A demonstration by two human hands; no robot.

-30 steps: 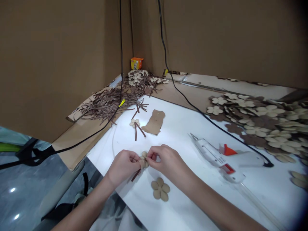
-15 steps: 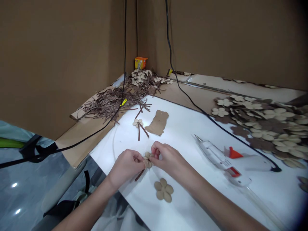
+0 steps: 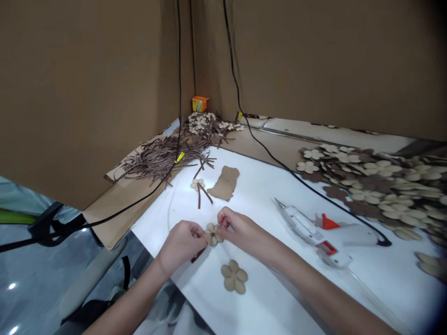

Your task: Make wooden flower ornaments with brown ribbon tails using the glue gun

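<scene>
Between my two hands a small beige fabric flower (image 3: 213, 234) is held just above the white board (image 3: 272, 298). My left hand (image 3: 186, 239) pinches its left side, and a dark brown strip (image 3: 198, 256) pokes out below those fingers. On the flower's right edge, my right hand (image 3: 233, 224) has thumb and finger closed. A larger tan flower (image 3: 234, 277) lies flat on the board nearer to me. Beyond my hands lies a finished-looking cream flower with brown strips (image 3: 198, 184), beside a torn piece of brown cardboard (image 3: 225, 183).
A white glue gun (image 3: 310, 228) with an orange-red trigger rests at the right, its black cord (image 3: 265, 146) crossing the board. Brown strips (image 3: 164, 156) are heaped at the back left, an orange box (image 3: 200, 103) behind. Flower pieces (image 3: 384, 186) pile up at the right. Cardboard walls (image 3: 314, 60) enclose the back.
The flower in my fingers has turned so that more of its face shows. Less of the brown strip sticks out below my left hand. The camera view has shifted slightly.
</scene>
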